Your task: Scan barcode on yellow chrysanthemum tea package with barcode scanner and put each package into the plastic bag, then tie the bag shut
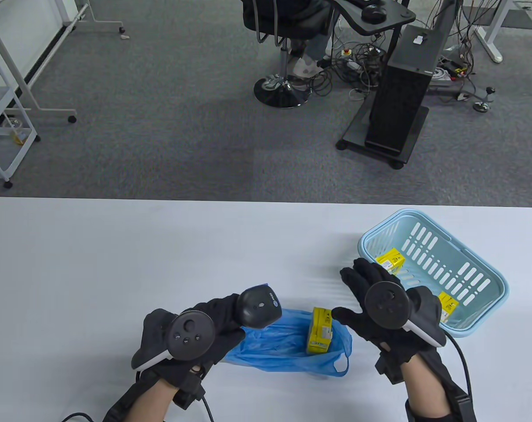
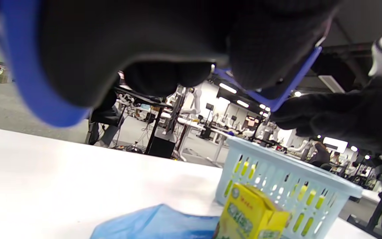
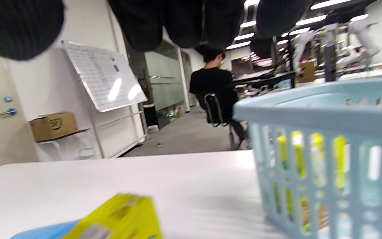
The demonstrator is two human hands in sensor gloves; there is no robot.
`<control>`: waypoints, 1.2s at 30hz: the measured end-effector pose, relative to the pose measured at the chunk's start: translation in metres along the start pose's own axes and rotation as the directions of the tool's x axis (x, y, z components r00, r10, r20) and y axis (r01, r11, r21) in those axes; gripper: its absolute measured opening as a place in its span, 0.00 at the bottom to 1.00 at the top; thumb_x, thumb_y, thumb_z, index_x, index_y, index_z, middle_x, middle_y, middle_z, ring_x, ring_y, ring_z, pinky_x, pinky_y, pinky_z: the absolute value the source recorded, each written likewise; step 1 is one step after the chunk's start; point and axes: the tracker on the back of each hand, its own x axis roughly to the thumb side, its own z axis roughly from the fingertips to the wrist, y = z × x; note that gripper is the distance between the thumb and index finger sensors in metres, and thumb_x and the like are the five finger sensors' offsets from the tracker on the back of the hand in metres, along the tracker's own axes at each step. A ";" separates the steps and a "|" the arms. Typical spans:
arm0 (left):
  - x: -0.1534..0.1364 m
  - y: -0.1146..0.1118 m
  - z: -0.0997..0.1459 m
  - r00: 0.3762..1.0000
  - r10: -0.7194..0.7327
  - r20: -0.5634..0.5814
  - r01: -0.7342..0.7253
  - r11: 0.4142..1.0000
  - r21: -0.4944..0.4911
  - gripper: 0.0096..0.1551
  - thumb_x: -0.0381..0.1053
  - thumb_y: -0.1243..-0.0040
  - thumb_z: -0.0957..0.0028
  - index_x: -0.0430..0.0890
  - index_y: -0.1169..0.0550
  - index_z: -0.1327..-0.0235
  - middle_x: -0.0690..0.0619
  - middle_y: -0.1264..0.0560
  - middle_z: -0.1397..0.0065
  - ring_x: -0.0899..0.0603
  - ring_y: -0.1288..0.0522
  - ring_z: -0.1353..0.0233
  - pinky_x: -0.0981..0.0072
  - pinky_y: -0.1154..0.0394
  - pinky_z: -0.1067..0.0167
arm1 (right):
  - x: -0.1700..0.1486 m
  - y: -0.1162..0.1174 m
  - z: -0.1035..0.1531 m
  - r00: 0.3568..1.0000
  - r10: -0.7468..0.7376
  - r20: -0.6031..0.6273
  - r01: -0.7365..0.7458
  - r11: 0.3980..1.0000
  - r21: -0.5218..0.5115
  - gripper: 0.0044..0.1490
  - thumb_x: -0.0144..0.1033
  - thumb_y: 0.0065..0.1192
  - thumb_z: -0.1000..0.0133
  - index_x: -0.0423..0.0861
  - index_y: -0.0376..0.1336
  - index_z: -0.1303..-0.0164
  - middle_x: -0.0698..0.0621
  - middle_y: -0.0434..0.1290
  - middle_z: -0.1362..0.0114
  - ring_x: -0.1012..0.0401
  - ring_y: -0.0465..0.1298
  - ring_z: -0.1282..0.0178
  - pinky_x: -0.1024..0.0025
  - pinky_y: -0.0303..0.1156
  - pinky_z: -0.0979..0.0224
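**Even light above, blur at the wrists**

We see the table (image 1: 116, 246) evenly lit from overhead, sharp, with soft shadows beneath both hands. In the left wrist view, the tabletop blows out white and the near glove is out of focus. In the right wrist view, the basket (image 3: 327, 139) and box (image 3: 121, 219) smear; ceiling strips glare.

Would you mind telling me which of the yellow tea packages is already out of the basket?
The yellow tea package standing on the blue plastic bag; the other two visible packages lie inside the light-blue plastic basket.
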 end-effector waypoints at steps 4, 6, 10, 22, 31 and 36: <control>0.011 0.007 0.003 0.997 0.044 0.064 -0.044 0.999 -0.001 0.36 0.59 0.29 0.49 0.51 0.27 0.28 0.51 0.19 0.36 0.45 0.15 0.42 0.47 0.22 0.42 | -0.020 -0.020 -0.015 0.998 0.036 -0.045 -0.036 0.999 -0.004 0.52 0.56 0.64 0.57 0.55 0.54 0.19 0.43 0.54 0.16 0.43 0.59 0.17 0.36 0.57 0.22; 0.019 0.010 0.004 0.993 0.045 0.106 -0.045 0.999 -0.004 0.36 0.60 0.29 0.48 0.52 0.27 0.28 0.51 0.19 0.35 0.45 0.15 0.42 0.47 0.22 0.42 | -0.028 -0.029 -0.023 0.990 0.106 -0.098 -0.104 0.994 0.022 0.50 0.52 0.65 0.56 0.55 0.55 0.20 0.43 0.55 0.16 0.44 0.58 0.17 0.36 0.57 0.22; 0.030 0.014 0.009 0.991 0.015 0.136 -0.015 1.000 -0.002 0.35 0.60 0.29 0.48 0.53 0.27 0.28 0.51 0.19 0.35 0.45 0.15 0.41 0.47 0.22 0.42 | -0.048 -0.038 -0.048 0.967 0.188 -0.174 -0.190 0.982 0.009 0.47 0.49 0.65 0.55 0.55 0.58 0.22 0.45 0.57 0.17 0.45 0.60 0.18 0.38 0.58 0.22; 0.026 0.021 0.012 0.990 0.054 0.132 -0.054 0.999 -0.003 0.35 0.60 0.29 0.49 0.53 0.27 0.28 0.51 0.19 0.35 0.44 0.15 0.41 0.47 0.22 0.41 | -0.118 -0.003 -0.129 0.918 0.234 -0.319 -0.161 0.957 0.240 0.47 0.52 0.69 0.60 0.55 0.63 0.27 0.47 0.61 0.19 0.46 0.63 0.19 0.40 0.61 0.22; 0.014 0.018 0.009 0.993 0.061 0.098 -0.059 0.998 -0.020 0.35 0.59 0.29 0.49 0.52 0.26 0.29 0.51 0.19 0.35 0.44 0.15 0.41 0.46 0.22 0.41 | -0.127 0.029 -0.146 0.935 0.219 -0.278 -0.087 0.903 0.420 0.43 0.50 0.71 0.59 0.60 0.65 0.29 0.47 0.60 0.18 0.46 0.59 0.17 0.38 0.58 0.21; 0.012 0.015 0.006 0.994 0.057 0.094 -0.056 0.998 -0.021 0.35 0.60 0.29 0.49 0.53 0.26 0.29 0.51 0.19 0.35 0.44 0.15 0.41 0.47 0.22 0.41 | -0.126 0.034 -0.150 0.938 0.234 -0.256 -0.091 0.878 0.470 0.43 0.51 0.70 0.59 0.61 0.65 0.29 0.47 0.59 0.17 0.46 0.59 0.17 0.38 0.58 0.21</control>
